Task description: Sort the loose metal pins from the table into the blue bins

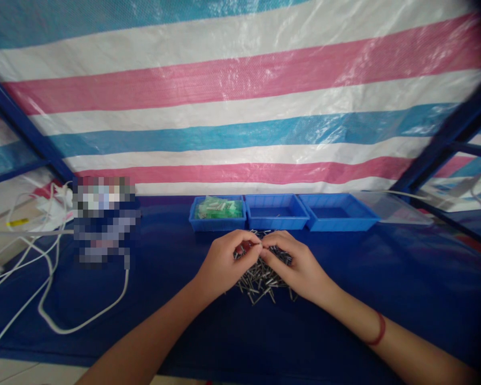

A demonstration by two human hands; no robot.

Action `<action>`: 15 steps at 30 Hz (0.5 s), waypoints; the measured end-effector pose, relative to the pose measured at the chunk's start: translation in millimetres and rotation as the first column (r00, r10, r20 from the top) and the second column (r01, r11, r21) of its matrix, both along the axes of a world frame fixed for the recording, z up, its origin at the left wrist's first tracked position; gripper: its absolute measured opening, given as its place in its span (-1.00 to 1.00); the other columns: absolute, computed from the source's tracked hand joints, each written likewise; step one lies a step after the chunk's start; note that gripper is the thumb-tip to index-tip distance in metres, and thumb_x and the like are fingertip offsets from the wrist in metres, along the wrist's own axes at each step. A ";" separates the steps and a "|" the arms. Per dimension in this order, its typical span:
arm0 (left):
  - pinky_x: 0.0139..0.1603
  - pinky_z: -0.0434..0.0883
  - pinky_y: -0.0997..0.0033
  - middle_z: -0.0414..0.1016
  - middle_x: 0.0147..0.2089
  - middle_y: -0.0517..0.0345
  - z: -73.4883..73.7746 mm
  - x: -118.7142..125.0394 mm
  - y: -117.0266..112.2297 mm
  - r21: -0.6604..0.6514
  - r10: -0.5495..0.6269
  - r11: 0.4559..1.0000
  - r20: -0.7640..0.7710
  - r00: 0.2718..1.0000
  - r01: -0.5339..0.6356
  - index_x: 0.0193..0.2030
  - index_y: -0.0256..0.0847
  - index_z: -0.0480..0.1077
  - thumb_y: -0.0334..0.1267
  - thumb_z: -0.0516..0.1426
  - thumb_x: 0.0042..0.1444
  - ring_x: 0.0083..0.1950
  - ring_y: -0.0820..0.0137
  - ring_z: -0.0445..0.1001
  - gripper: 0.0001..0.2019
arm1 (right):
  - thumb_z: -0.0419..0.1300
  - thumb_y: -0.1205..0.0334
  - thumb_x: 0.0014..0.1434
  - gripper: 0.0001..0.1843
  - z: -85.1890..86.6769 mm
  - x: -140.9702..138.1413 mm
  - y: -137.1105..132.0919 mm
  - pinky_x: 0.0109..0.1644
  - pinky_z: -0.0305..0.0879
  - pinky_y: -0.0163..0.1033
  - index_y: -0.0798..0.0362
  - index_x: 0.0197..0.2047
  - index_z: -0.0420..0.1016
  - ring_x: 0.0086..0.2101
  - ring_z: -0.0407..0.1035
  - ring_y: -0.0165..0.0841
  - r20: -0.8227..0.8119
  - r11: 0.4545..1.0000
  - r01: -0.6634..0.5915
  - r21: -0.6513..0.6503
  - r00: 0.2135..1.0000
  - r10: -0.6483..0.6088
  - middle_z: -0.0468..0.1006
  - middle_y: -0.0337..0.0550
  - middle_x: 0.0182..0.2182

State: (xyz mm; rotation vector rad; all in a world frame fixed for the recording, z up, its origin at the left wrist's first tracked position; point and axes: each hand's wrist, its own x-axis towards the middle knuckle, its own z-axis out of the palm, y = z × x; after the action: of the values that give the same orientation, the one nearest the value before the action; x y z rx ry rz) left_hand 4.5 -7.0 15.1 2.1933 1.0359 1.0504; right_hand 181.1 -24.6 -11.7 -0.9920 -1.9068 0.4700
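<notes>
A pile of small, thin metal pins or rivets [260, 280] lies on the blue tabletop. Over it, my left hand [230, 262] and my right hand [299, 264] meet with their fingertips touching. Both are closed in a pinch, thumb against forefinger. Whatever sits between the fingertips is too small and too covered to name. Just behind my hands stands a row of blue bins; the left bin [217, 224] holds green and clear plastic packets [220, 207]. A tiny piece lies in the middle bin [278, 223].
The right bin [342, 226] stands beside a clear plastic sheet [393, 208]. White cables [60, 329] loop across the left side, near a blurred-out object [104, 219]. A striped tarp [240, 128] hangs behind the table, between blue frame posts [28, 123].
</notes>
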 end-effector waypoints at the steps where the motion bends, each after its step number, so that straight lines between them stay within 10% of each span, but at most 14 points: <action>1: -0.31 0.35 0.53 0.50 -0.36 0.18 0.2 0.0 -0.3 0.004 -0.004 1.000 -0.001 1.000 0.004 -0.29 -0.23 0.42 -0.32 0.12 0.11 -0.37 0.48 0.43 -0.94 | 0.10 0.25 0.22 -0.91 0.1 -0.1 0.1 -0.16 0.29 -0.17 0.00 -0.27 0.42 -0.25 0.35 -0.32 -0.009 1.000 -0.008 -0.013 1.000 0.008 0.48 -0.16 -0.34; 15: -0.23 0.34 0.49 0.48 -0.29 0.16 -2.1 -2.0 1.4 0.035 -0.072 0.997 -0.060 0.996 0.074 -0.23 -0.20 0.39 -0.28 0.06 0.21 -0.29 0.44 0.43 -0.89 | 0.17 0.26 0.16 -0.95 0.8 0.4 -7.7 -0.27 0.28 -0.23 0.00 -0.29 0.35 -0.36 0.31 -0.36 -0.159 0.990 0.111 0.081 0.982 -0.097 0.40 -0.20 -0.40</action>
State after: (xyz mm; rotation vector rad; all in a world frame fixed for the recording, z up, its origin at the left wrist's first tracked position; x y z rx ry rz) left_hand 2.5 -5.6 13.0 2.2866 0.9601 0.9859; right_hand 181.5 -32.3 -10.9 -0.9629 -1.7132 0.3857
